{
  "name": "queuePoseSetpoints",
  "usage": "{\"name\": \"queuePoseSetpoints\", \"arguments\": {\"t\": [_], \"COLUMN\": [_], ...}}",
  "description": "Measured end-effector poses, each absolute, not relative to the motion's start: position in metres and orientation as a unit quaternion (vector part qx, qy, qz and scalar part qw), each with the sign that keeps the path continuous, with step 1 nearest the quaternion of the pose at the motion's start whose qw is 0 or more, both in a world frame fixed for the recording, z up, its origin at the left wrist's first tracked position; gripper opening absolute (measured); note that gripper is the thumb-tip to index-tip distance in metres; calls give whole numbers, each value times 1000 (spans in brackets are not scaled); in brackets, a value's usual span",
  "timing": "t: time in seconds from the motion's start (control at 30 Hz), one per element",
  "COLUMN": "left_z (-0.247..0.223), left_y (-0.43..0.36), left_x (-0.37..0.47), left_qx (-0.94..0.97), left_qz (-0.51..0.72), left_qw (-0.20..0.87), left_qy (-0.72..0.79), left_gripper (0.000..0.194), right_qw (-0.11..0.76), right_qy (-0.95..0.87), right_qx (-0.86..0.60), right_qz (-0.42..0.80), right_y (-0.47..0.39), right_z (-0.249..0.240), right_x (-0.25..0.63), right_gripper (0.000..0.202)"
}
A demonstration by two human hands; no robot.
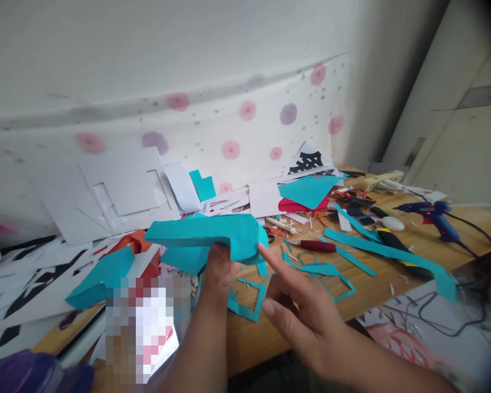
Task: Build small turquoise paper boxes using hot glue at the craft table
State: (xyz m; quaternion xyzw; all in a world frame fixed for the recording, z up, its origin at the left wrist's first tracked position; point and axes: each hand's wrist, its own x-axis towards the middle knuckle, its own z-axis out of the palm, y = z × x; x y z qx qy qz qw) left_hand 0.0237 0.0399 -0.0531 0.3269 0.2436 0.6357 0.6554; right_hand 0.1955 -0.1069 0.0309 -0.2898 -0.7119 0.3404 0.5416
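My left hand grips a folded teal paper shape from below and holds it above the wooden table. My right hand is open just to its right, index finger stretched out with its tip touching the shape's right end. Under both hands lie teal offcuts, among them a square paper frame and a second outline.
A long teal strip crosses the table at right, near a red-handled tool, a blue glue gun with its cord, and a black-and-yellow knife. White, red and teal paper sheets pile up along the flowered wall. Black-and-white cutouts lie at left.
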Motion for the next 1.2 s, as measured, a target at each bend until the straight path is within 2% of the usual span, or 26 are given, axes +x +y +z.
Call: {"name": "queuePoseSetpoints", "arguments": {"t": [0.23, 0.47, 0.63, 0.73, 0.87, 1.03, 1.1, 1.2], "left_z": [-49, -51, -49, -46, -43, -44, -43, -39], "left_y": [39, 43, 41, 41, 43, 43, 42, 40], "left_x": [21, 18, 21, 25, 28, 29, 31, 35], "left_qx": [310, 293, 289, 287, 277, 275, 278, 280], "left_qz": [648, 657, 666, 669, 683, 681, 676, 673], "left_qw": [653, 652, 650, 654, 650, 654, 658, 660], "left_qy": [240, 240, 223, 207, 187, 183, 183, 180], "left_gripper": [30, 19, 19, 27, 32, 36, 41, 51], "right_qw": [515, 484, 454, 440, 496, 606, 614, 580], "right_qy": [-766, -786, -791, -800, -795, -727, -723, -756], "right_qx": [-342, -381, -406, -405, -344, -314, -311, -303], "right_qz": [175, 42, -57, -41, 59, 80, 62, 17], "right_y": [-104, -99, -97, -100, -103, -90, -83, -75], "right_z": [28, 34, 38, 41, 39, 31, 30, 32], "right_x": [197, 202, 203, 202, 205, 214, 218, 222], "right_gripper": [62, 48, 36, 24, 10, 19, 28, 45]}}
